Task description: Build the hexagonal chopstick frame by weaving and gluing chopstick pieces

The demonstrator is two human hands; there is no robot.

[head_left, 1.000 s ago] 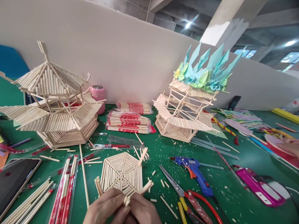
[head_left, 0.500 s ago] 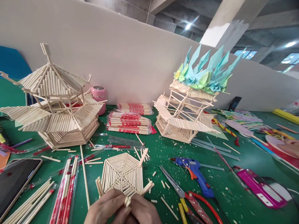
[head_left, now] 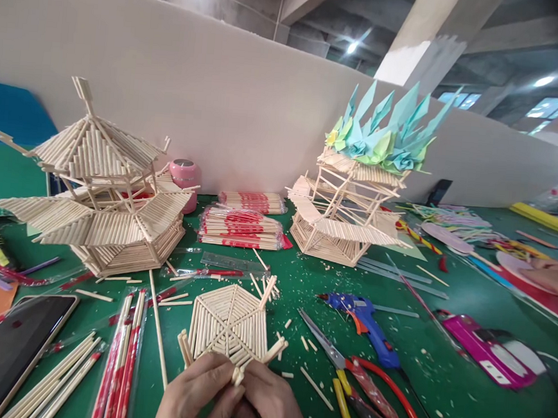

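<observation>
At the bottom centre, my left hand (head_left: 199,393) and my right hand (head_left: 268,401) meet, with the fingertips of both pinching a small bundle of short wooden sticks (head_left: 237,376). Just beyond the fingers lies a hexagonal panel (head_left: 229,321) made of wooden sticks in concentric rings. Short stick posts (head_left: 267,292) rise from its upper right corner, and others stand at its lower left and right. My hands cover the panel's near edge, so whether the pinched bundle is joined to it cannot be seen.
Stick pavilions stand at left (head_left: 108,221) and right (head_left: 335,233), the latter topped with blue paper leaves. A blue glue gun (head_left: 367,322), red-handled scissors (head_left: 380,397), a phone (head_left: 21,350) and packed sticks (head_left: 241,228) lie around. Another person's hand (head_left: 553,279) is at far right.
</observation>
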